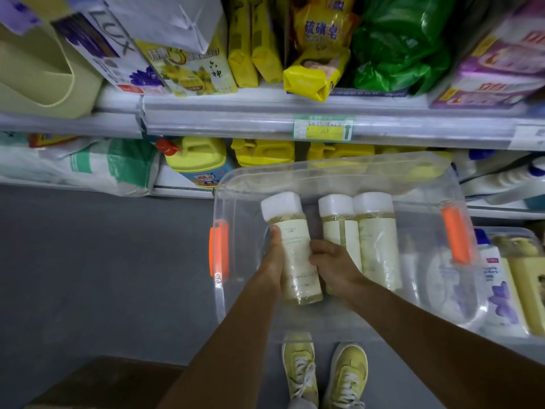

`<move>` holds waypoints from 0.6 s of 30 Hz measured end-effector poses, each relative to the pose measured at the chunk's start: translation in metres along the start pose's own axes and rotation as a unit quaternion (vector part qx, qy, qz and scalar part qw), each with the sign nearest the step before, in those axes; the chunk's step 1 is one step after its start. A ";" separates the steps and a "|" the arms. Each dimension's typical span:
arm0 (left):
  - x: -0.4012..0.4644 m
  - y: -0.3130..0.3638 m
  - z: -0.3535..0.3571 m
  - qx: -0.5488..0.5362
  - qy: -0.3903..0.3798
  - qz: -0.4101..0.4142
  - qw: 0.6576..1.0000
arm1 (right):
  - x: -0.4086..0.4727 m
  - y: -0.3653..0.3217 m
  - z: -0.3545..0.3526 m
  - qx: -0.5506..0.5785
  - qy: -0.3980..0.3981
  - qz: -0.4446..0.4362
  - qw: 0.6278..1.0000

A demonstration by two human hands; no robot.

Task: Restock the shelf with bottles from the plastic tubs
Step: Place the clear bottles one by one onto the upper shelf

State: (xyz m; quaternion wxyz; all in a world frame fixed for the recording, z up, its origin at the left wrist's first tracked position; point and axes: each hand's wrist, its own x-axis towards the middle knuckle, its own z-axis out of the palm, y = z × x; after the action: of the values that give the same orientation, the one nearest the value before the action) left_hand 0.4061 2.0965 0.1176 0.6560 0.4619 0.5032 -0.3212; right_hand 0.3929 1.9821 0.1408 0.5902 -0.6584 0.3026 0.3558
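Here both hands are down in the tub (224,184) — the left hand (272,261) cups the near-left bottle (290,246) from its outer side, thumb laid up along the label, while the right hand (330,264) curls its fingers round the same bottle from the inner side. So the pick-up step looks to be in hand, with the bottle not yet out. Two more bottles (358,231) lie just right of it in the tub. Beyond the tub stands the shelf (265,125), with yellow jugs (262,152) under it; next the bottle must be lifted over the tub's rim and stood upright in a free slot — which slot, I cannot tell.
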 end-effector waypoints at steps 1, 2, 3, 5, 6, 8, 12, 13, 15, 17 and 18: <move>-0.010 0.002 0.000 -0.012 -0.010 0.001 1.000 | -0.007 -0.006 -0.002 -0.003 0.004 -0.010 1.000; -0.015 0.001 0.000 -0.028 -0.020 0.004 0.999 | -0.012 -0.010 -0.005 -0.008 0.008 -0.020 1.000; -0.024 0.002 0.000 -0.037 -0.026 0.011 0.999 | -0.018 -0.017 -0.008 -0.012 0.010 -0.031 0.999; -0.038 0.003 -0.002 -0.052 -0.038 0.016 0.998 | -0.031 -0.031 -0.014 -0.011 0.007 -0.040 0.999; -0.046 0.005 -0.003 -0.063 -0.048 0.018 0.997 | -0.038 -0.038 -0.017 -0.013 0.001 -0.042 0.999; -0.066 0.007 0.000 -0.058 -0.072 0.030 0.995 | -0.053 -0.053 -0.022 -0.031 -0.018 -0.045 0.998; -0.108 0.018 0.006 -0.037 -0.112 0.053 0.992 | -0.087 -0.082 -0.028 -0.048 -0.049 -0.046 0.997; -0.119 0.021 0.008 -0.045 -0.122 0.055 0.990 | -0.095 -0.088 -0.030 -0.045 -0.055 -0.048 0.996; -0.145 0.028 0.010 -0.061 -0.134 0.050 0.988 | -0.118 -0.101 -0.032 -0.021 -0.062 -0.047 0.997; -0.174 0.035 0.015 -0.057 -0.138 0.067 0.987 | -0.138 -0.113 -0.035 -0.002 -0.067 -0.052 0.996; -0.189 0.040 0.017 -0.044 -0.133 0.082 0.987 | -0.148 -0.119 -0.037 0.004 -0.068 -0.058 0.996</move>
State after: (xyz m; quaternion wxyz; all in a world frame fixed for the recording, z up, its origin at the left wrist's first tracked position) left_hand 0.3935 2.0870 0.3105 0.7611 0.4255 0.3852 -0.3024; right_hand 0.4108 1.9564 0.3320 0.6317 -0.6469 0.2237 0.3638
